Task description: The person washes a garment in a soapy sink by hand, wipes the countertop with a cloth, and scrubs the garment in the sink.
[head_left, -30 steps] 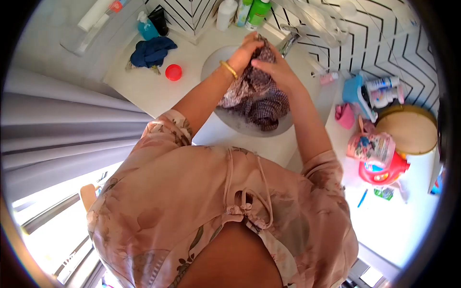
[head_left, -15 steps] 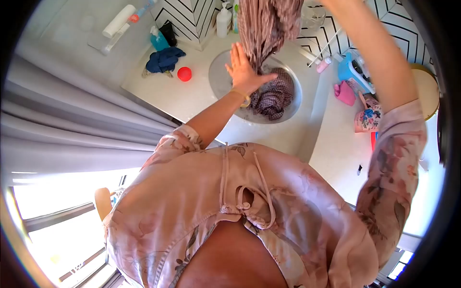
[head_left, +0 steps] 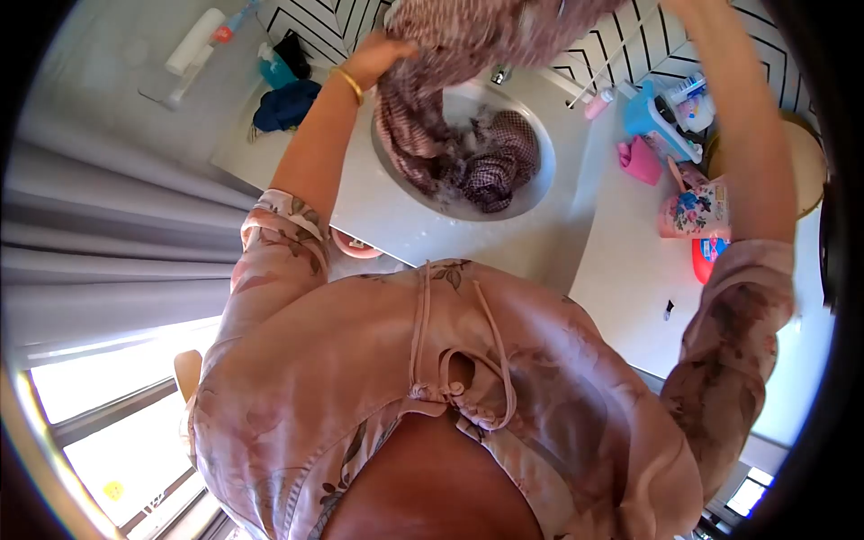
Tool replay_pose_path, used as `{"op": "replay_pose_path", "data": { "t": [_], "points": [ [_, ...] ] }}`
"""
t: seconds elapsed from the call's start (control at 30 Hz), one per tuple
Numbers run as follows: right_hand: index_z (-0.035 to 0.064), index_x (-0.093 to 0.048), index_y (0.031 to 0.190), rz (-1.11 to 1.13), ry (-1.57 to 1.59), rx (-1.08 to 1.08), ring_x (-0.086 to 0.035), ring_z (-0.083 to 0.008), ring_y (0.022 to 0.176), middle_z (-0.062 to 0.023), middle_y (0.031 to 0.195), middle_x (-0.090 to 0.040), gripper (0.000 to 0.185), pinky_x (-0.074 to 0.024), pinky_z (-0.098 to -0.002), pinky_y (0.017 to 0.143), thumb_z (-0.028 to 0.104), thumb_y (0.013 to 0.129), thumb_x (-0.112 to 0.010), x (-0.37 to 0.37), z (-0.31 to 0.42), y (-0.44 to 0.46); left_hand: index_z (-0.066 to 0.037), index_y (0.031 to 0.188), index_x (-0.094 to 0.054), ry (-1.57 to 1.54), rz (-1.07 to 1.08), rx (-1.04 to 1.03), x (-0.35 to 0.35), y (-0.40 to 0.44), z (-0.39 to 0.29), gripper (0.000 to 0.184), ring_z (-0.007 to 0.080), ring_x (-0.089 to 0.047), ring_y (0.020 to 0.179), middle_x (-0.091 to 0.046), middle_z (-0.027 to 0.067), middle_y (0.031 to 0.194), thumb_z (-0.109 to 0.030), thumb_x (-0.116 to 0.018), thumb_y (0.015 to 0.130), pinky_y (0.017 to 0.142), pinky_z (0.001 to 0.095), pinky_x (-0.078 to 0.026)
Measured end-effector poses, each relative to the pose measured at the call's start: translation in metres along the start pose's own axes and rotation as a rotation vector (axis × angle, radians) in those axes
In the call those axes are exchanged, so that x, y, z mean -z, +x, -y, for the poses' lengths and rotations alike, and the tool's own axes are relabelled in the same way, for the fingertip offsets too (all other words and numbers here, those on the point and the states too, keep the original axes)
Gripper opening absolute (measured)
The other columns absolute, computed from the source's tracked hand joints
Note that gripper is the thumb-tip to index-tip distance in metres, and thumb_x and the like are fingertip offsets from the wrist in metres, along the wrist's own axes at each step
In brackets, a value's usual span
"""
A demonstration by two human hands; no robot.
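Note:
A wet, checked brownish cloth [head_left: 486,36] is held up and spread at the top of the view, blurred by motion. My left hand [head_left: 382,56] grips its left edge, fingers closed round the fabric. One end droops into the round sink [head_left: 548,175], where bunched checked fabric [head_left: 504,162] lies in sudsy water; I cannot tell whether it is all one piece. My right arm reaches up past the top edge, so the right hand is out of sight.
A tap [head_left: 500,74] stands behind the sink. To the left on the counter lies a dark blue cloth [head_left: 286,105]. On the right are a blue basket [head_left: 650,126], a pink cloth [head_left: 639,160], a floral container [head_left: 697,211] and a red container [head_left: 706,256].
My left hand has moved up and left from beside the hanging cloth and now grips its edge. The cloth has spread wider, and part of it now drapes over the sink's left side.

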State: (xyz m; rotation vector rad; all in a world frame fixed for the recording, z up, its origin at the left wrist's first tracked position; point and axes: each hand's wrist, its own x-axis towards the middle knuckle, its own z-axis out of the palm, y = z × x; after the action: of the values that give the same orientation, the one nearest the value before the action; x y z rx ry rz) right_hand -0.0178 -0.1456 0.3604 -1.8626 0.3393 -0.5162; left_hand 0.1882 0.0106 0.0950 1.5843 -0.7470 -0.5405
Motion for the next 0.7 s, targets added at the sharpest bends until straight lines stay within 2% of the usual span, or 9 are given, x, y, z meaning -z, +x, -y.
{"op": "replay_pose_path", "data": {
  "t": [0.07,0.13,0.2,0.33,0.4,0.43,0.53,0.6,0.7],
  "points": [
    [-0.0003,-0.055,0.109,0.213,0.010,0.044,-0.058,-0.0240,0.091,-0.0157,0.102,-0.059,0.034,-0.0458,-0.0366,0.084,0.015,0.079,-0.057,0.003,-0.069,0.002,0.007,0.087,-0.062,0.075,0.151,0.156,0.017,0.007,0.054,0.026,0.0213,-0.059,0.083,-0.063,0.0140,0.089,-0.015,-0.060,0.075,0.080,0.0347,-0.045],
    [-0.0045,-0.038,0.125,0.102,-0.105,-0.029,-0.058,-0.0246,0.093,-0.0154,0.109,-0.057,0.061,-0.0487,-0.0336,0.079,0.017,0.075,-0.067,-0.001,-0.146,0.010,0.007,0.085,-0.063,0.143,0.221,0.286,0.019,0.011,0.088,0.027,0.0212,-0.058,0.083,-0.063,0.0139,0.091,-0.018,-0.060,0.075,0.081,0.0348,-0.045],
    [-0.0042,-0.038,0.125,0.053,0.058,-0.210,-0.057,-0.0244,0.096,-0.0156,0.111,-0.055,0.063,-0.0477,-0.0335,0.081,0.016,0.074,-0.069,-0.014,-0.212,0.017,0.007,0.083,-0.064,0.204,0.217,0.399,0.015,0.005,0.107,0.030,0.0207,-0.058,0.082,-0.062,0.0136,0.094,-0.021,-0.061,0.073,0.081,0.0347,-0.045],
    [-0.0040,-0.049,0.114,-0.137,0.301,-0.225,-0.059,-0.0234,0.089,-0.0144,0.099,-0.060,0.047,-0.0474,-0.0342,0.077,0.013,0.074,-0.067,-0.055,-0.314,0.012,0.000,0.114,-0.050,0.673,0.075,0.627,-0.001,0.008,0.116,0.052,0.0259,-0.057,0.091,-0.058,0.0190,0.103,-0.026,-0.062,0.071,0.083,0.0374,-0.044],
    [-0.0053,-0.050,0.110,-0.177,-0.094,-0.125,-0.059,-0.0257,0.090,-0.0171,0.099,-0.060,0.043,-0.0455,-0.0354,0.079,0.015,0.076,-0.066,-0.075,-0.353,0.003,-0.005,0.133,-0.032,0.849,-0.048,0.510,-0.015,0.007,0.149,0.074,0.0315,-0.056,0.100,-0.053,0.0238,0.114,-0.029,-0.063,0.070,0.083,0.0398,-0.044],
    [-0.0044,-0.050,0.109,-0.199,-0.248,-0.054,-0.058,-0.0285,0.090,-0.0180,0.100,-0.059,0.040,-0.0445,-0.0369,0.080,0.015,0.076,-0.064,-0.088,-0.386,-0.002,-0.014,0.139,-0.020,1.005,0.002,0.564,-0.029,0.002,0.135,0.082,0.0327,-0.046,0.114,-0.034,0.0200,0.135,-0.029,-0.061,0.070,0.089,0.0408,-0.040],
    [0.0019,-0.051,0.105,-0.109,-0.466,0.112,-0.053,-0.0370,0.095,-0.0193,0.107,-0.054,0.034,-0.0430,-0.0415,0.080,0.015,0.076,-0.062,-0.121,-0.464,-0.016,-0.017,0.138,-0.024,1.592,0.289,0.072,-0.059,0.002,0.143,0.080,0.0312,-0.029,0.128,-0.016,0.0121,0.145,-0.032,-0.063,0.070,0.096,0.0446,-0.032],
    [0.0070,-0.050,0.107,0.295,-0.822,0.048,-0.048,-0.0381,0.100,-0.0156,0.114,-0.049,0.035,-0.0433,-0.0425,0.080,0.015,0.075,-0.062,-0.128,-0.468,-0.019,-0.019,0.139,-0.024,1.520,0.505,0.180,-0.075,0.002,0.147,0.079,0.0297,-0.021,0.131,-0.014,0.0087,0.146,-0.029,-0.062,0.070,0.100,0.0465,-0.026],
    [0.0082,-0.048,0.111,0.392,-1.160,0.062,-0.046,-0.0366,0.105,-0.0148,0.121,-0.045,0.037,-0.0431,-0.0461,0.080,0.013,0.076,-0.060,-0.144,-0.463,-0.022,-0.020,0.139,-0.024,1.469,0.702,0.362,-0.092,0.015,0.165,0.078,0.0290,-0.017,0.133,-0.012,0.0077,0.147,-0.027,-0.062,0.071,0.103,0.0472,-0.021]
  ]
}}
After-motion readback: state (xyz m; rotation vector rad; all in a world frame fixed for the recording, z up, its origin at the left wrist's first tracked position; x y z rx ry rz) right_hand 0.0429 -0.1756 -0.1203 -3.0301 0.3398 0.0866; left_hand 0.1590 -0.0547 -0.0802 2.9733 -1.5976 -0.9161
